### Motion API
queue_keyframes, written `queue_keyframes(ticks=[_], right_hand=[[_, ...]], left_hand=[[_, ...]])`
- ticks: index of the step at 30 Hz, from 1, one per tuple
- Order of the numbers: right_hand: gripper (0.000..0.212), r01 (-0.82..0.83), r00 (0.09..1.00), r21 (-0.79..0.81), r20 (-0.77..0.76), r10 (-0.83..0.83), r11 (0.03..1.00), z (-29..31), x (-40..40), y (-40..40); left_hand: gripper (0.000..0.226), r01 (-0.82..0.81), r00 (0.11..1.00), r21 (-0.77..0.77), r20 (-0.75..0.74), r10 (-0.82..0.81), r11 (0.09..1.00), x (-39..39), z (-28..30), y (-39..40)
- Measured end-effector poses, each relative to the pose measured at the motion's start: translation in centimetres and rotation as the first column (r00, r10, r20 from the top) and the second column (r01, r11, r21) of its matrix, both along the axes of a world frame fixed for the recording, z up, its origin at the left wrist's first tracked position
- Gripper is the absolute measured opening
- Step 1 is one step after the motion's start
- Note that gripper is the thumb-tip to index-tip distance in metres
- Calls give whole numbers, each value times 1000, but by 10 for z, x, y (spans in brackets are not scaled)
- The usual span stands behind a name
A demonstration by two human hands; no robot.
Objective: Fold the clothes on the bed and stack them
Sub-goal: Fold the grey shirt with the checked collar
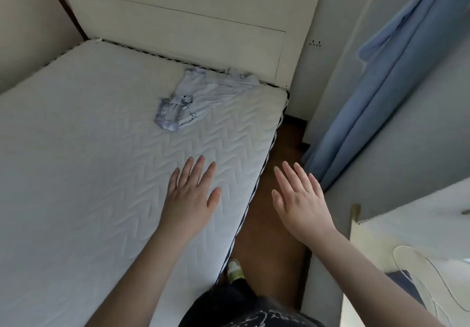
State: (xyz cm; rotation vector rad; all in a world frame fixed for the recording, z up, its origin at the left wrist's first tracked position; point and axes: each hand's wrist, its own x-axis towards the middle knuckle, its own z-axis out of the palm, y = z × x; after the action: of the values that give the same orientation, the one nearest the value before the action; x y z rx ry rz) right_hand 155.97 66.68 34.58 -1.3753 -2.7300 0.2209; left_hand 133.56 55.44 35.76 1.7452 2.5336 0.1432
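Both hands are up in front of the person, palms down and holding nothing. The left hand [192, 194] hovers over the near right part of the mattress [89, 161], fingers straight and slightly spread. The right hand [298, 199] hangs beyond the bed's edge, above the brown floor [274, 227], fingers straight and close together.

The one garment in sight, a pale blue shirt [201, 97], lies rumpled and unfolded at the far right of the quilted white mattress, its upper edge bunched against the cream headboard [183, 21]. There is a small dark print on its front, too small and blurred to read. It is well apart from both hands.

To the right, a blue curtain [386, 77] hangs down to the floor beside a white wall with a socket [315, 43]. A white cabinet [323, 296] edges the narrow strip of floor, narrowing the gap beside the bed. Down below, a light shoe [235, 270] shows on the floor, and dark printed clothing [244, 311] fills the bottom edge; its white markings cannot be read.
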Motion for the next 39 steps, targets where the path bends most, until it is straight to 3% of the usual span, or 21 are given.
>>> queue_keyframes(ticks=[8,20,30,39], right_hand=[[58,-91,994,0,62,91,996,10,-93,89],[60,-326,943,-19,63,327,945,3,-179,224],[60,-545,838,-68,-6,546,836,-2,-245,374],[61,-675,736,-94,-7,677,732,-14,-305,407]], left_hand=[[61,-19,1000,-4,-9,19,1000,-76,0,74],[66,-221,975,-46,-9,220,974,-118,-20,154],[64,-497,867,-79,5,499,864,-106,-22,253],[63,-604,797,-60,-37,603,795,-121,-14,291]])
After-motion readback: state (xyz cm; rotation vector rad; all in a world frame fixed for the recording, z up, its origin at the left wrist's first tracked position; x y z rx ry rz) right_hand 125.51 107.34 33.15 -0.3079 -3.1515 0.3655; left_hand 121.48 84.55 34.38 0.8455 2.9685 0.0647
